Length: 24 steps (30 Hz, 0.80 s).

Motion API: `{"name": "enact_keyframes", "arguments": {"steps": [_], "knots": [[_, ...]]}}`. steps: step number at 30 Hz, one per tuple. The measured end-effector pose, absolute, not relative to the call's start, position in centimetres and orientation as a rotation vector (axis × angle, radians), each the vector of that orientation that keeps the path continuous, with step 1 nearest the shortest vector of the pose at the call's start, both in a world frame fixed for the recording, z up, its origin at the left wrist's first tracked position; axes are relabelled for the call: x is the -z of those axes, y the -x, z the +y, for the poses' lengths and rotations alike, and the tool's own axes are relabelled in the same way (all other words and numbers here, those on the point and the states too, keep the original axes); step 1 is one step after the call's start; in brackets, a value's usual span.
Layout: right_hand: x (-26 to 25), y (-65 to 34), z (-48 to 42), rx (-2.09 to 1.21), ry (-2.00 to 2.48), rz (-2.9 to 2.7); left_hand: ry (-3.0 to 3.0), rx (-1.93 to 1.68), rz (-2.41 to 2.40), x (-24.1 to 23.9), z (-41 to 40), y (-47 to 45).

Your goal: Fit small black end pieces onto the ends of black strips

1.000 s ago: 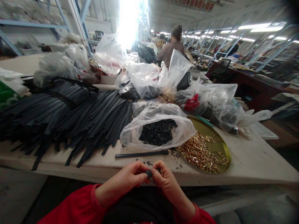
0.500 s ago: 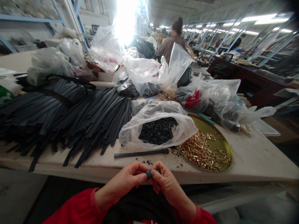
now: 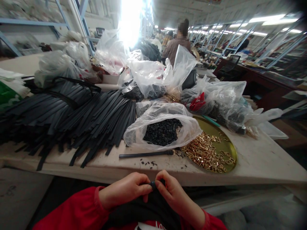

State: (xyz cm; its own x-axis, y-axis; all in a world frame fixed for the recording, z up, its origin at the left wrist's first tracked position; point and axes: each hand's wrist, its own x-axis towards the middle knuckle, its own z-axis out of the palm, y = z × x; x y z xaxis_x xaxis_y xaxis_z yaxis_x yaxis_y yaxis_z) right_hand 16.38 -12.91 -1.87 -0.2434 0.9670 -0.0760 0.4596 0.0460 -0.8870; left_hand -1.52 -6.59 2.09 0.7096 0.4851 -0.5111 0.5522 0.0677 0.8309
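Observation:
Just in front of the table edge, my left hand point(image 3: 135, 187) and my right hand point(image 3: 169, 187) come close together. Both pinch a black strap point(image 3: 153, 184), of which only a short dark piece shows between the fingertips. A small golden glint shows by my right fingers; the rest of the strap is hidden. Beyond the hands, a finished-looking black strap with a gold buckle point(image 3: 146, 154) lies flat on the table. Behind it an open plastic bag point(image 3: 189, 126) holds many small black loops point(image 3: 160, 132). Gold buckles point(image 3: 206, 153) are heaped on a round gold tray point(image 3: 231, 148).
A broad pile of black straps point(image 3: 100, 118) covers the left of the table point(image 3: 259, 166). Small black bits point(image 3: 151, 163) lie scattered near its front edge. Filled plastic bags point(image 3: 223, 99) line the back. A person point(image 3: 178, 44) is farther off, facing away.
Both hands have come slightly lower and nearer my body, still pinching the strap. The view has shifted a little. The strap on the table and the tray look unmoved.

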Motion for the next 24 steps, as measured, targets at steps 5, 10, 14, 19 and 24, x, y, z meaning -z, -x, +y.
{"name": "enact_keyframes", "arguments": {"steps": [5, 10, 14, 19, 24], "knots": [[2.1, -16.5, -13.5, -1.058, 1.444, -1.831, -1.657, 0.037, 0.9, -1.3, -7.2, 0.7], [3.1, -16.5, -14.1, -0.989, 1.445, -1.747, -1.805, 0.134, 0.877, -1.3, -7.2, 0.6], [3.9, -16.1, -13.9, -1.001, 1.427, -1.659, -1.924, 0.136, 0.848, -1.9, -6.8, 0.2], [4.6, -16.3, -13.2, -0.944, 1.431, -1.541, -2.1, 0.039, 0.816, -1.8, -5.9, -0.8], [4.9, -16.7, -12.8, -0.919, 1.472, -1.529, -2.093, 0.031, 0.86, -1.4, -5.1, -1.1]]}}
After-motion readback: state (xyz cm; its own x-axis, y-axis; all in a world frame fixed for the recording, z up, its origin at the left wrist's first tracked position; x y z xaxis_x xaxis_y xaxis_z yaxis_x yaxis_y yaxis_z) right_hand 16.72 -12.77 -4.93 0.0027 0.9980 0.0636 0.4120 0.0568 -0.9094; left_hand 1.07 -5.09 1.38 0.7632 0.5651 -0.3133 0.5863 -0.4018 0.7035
